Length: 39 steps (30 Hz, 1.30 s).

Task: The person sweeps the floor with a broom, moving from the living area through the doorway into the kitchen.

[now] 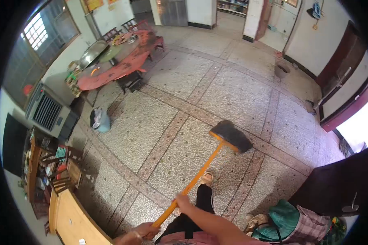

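Observation:
A broom with a long orange handle (202, 169) reaches forward and to the right across the floor. Its wide head of dark bristles (232, 135) is down by the speckled floor, in front of my foot. My right hand (184, 203) is wrapped round the middle part of the handle. Lower down, close to my body, my left hand (146, 231) grips the handle near its end. Both hands are closed.
A red-topped table (110, 77) stands at the far left, with a blue bin (101, 120) nearer. A wooden desk (75, 216) and chair (71, 173) are at the near left. A green bag (280, 218) lies on the right. A bucket (281, 71) stands farther back.

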{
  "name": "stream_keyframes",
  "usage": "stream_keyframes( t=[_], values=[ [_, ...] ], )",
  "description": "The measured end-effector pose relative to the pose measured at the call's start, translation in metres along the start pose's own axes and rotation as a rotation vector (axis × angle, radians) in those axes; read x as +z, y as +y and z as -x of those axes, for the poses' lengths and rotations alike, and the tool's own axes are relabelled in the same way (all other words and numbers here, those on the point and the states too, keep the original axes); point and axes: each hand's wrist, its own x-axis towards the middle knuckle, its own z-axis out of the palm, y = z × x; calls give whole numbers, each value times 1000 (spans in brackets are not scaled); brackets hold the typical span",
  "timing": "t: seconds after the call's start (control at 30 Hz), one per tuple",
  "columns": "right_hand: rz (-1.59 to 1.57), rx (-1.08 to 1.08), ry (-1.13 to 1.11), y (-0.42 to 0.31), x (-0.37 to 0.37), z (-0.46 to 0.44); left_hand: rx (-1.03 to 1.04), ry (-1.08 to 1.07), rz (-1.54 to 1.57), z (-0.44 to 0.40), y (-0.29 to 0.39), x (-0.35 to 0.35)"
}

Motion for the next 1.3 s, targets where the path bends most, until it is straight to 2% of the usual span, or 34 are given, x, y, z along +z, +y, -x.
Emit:
stream_keyframes(
  t=[0.03,0.07,0.1,0.17,0.2,0.37,0.43,0.5,0.57,0.63,0.67,0.8,0.87,1.0,1.07,1.17,1.2,1.3],
  values=[
    [34,106,71,7,26,27,26,119,-30,16,-34,-10],
    [29,135,-1,24,40,40,51,236,-60,27,-63,-15],
    [26,166,-71,49,47,50,58,240,-43,43,-81,-11],
    [166,201,-154,61,56,59,343,413,-645,61,-97,-5],
    [196,241,-189,45,63,79,346,416,-636,60,-101,-6],
    [136,204,-129,49,58,52,426,339,-470,1,-126,-23],
    [105,175,-119,29,53,41,465,309,-403,-23,-120,-26],
    [214,70,-107,14,42,24,484,296,-362,-32,-99,-18],
    [225,30,-148,-5,31,-1,488,179,-117,-43,-65,-1],
    [320,145,-88,-24,26,-49,292,24,212,-44,-19,3],
    [301,105,-68,-46,25,-59,231,-51,300,-42,11,8],
    [134,94,-45,-150,9,-95,244,-56,283,-64,113,44],
    [173,45,-165,-192,-11,-130,238,-28,216,-75,167,64],
    [233,59,-77,-295,-38,-192,211,-54,159,-116,277,101],
    [204,-2,-97,-339,-58,-232,265,-76,281,-141,327,124],
    [338,67,-54,-440,-74,-252,257,-63,352,-168,405,167],
    [411,80,-6,-463,-81,-261,255,-63,395,-173,430,180],
    [323,61,-47,-508,-103,-294,282,-54,354,-186,485,206]
  ],
)
